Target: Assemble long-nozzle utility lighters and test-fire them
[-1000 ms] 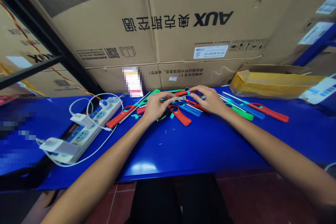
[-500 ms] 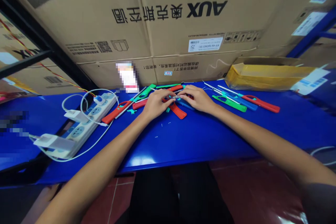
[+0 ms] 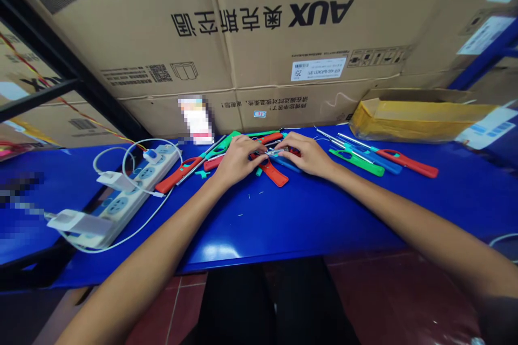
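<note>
Both hands [image 3: 238, 159] nearly closed, pinching small part [image 3: 272, 153]; its exact shape unclear.

Both forearms angled inward — left hand [image 3: 242, 159], right hand [image 3: 307, 155] nearly meeting, fingers pinched.

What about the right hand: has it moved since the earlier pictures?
Yes. Judged against the small sticker on the carton, the right hand has moved left, closer to the left hand, since the first picture.

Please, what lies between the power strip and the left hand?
The head view shows a red utility lighter, a metal tube, a small teal plastic piece and a red handle there.
</note>
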Demonstrator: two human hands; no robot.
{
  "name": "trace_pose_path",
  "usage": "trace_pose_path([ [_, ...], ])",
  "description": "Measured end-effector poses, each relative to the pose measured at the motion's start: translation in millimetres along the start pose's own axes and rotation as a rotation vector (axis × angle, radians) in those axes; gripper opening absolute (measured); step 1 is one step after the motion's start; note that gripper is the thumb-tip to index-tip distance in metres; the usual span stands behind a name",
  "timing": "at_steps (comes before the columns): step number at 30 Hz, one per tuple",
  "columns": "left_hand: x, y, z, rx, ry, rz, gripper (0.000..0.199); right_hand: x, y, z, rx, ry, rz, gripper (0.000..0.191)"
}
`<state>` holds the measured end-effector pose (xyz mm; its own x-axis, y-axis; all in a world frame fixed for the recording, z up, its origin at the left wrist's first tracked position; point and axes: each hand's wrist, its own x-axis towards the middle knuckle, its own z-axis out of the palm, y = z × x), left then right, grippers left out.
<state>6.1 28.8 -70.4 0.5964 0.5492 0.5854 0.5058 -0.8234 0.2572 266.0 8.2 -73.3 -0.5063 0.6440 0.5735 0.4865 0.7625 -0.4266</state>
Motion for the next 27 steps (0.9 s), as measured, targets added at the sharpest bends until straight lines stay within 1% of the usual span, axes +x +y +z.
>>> trace_pose_path([
  [6,1.1,4.4,-0.3,-0.055,0.087,0.003,0.007,-0.6,-3.2,0.4,0.01,0.002,0.048,0.012],
  [9,1.5,6.6,-1.6,-0.08,0.092,0.011,0.008,-1.1,-2.8,2.2,0.004,-0.004,0.037,0.016],
  [13,1.6,9.6,-3.6,-0.114,0.109,0.002,0.007,-2.0,-3.6,3.2,0.007,-0.013,0.02,0.013],
  [19,1.2,13.2,-3.4,-0.137,0.098,-0.024,0.007,-4.9,-4.1,4.3,-0.049,-0.022,0.031,0.014],
  [24,0.6,13.4,-2.6,-0.126,0.13,-0.044,0.008,-7.2,-2.5,7.3,-0.111,-0.002,0.021,0.017],
  [27,-0.1,12.9,-1.8,-0.14,0.127,-0.062,0.007,-8.0,-1.9,8.6,-0.137,0.021,0.0,0.018],
])
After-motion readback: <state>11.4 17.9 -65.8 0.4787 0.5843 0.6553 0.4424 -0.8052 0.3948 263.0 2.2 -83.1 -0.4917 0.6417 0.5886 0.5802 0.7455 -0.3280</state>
